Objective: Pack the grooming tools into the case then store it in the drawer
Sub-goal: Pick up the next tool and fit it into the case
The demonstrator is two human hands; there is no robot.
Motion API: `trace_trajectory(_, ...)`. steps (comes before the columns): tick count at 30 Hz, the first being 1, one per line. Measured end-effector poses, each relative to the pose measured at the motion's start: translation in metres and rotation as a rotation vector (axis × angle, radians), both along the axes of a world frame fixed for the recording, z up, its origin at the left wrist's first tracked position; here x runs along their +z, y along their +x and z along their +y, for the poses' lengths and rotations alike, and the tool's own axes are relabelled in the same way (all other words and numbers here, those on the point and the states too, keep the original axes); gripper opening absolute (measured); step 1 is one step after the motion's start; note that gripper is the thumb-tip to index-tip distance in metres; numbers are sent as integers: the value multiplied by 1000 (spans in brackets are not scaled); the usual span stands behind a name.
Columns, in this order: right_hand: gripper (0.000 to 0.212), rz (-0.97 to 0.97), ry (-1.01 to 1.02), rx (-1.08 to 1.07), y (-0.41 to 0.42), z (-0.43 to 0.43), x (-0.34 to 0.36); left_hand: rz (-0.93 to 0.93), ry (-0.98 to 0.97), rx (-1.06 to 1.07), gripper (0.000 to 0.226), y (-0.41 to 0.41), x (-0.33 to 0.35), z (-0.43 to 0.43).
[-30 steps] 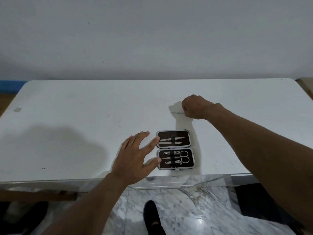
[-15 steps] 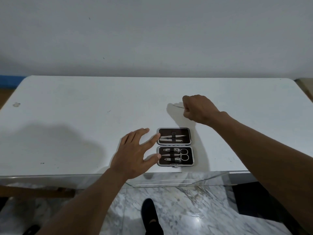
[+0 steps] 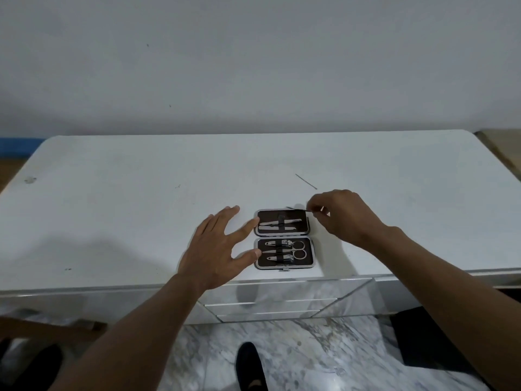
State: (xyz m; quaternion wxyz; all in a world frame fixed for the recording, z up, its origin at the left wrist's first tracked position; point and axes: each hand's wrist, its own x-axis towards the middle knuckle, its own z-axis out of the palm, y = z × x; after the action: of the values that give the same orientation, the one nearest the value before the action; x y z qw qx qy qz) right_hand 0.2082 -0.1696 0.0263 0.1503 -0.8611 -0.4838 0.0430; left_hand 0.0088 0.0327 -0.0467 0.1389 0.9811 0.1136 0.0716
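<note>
An open dark case (image 3: pixel 283 239) lies flat near the front edge of the white tabletop (image 3: pixel 141 198). Its far half holds two metal tools under a strap; its near half holds clippers and scissors (image 3: pixel 298 249). My left hand (image 3: pixel 218 246) rests beside the case's left edge, fingers spread, fingertips touching the rim. My right hand (image 3: pixel 342 217) pinches a thin dark metal tool (image 3: pixel 297 209) just above the case's far right corner. Another thin tool (image 3: pixel 306 181) lies on the table behind it.
Mirrored drawer fronts (image 3: pixel 270 303) run below the table's front edge. A marble floor and my dark shoe (image 3: pixel 251 368) show underneath. A plain wall stands behind the table.
My right hand has come back from farther out on the table toward the case, carrying a thin tool. My left hand has stayed at the case's left side.
</note>
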Motion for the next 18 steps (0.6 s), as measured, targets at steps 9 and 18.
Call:
trace_trajectory(9, 28, -92, -97, 117, -4, -6, -7, -19, 2, 4, 66, 0, -3, 1)
trace_trajectory(18, 30, -61, -114, 25, -10, 2, -3, -27, -13, 4, 65, 0, -2, 1)
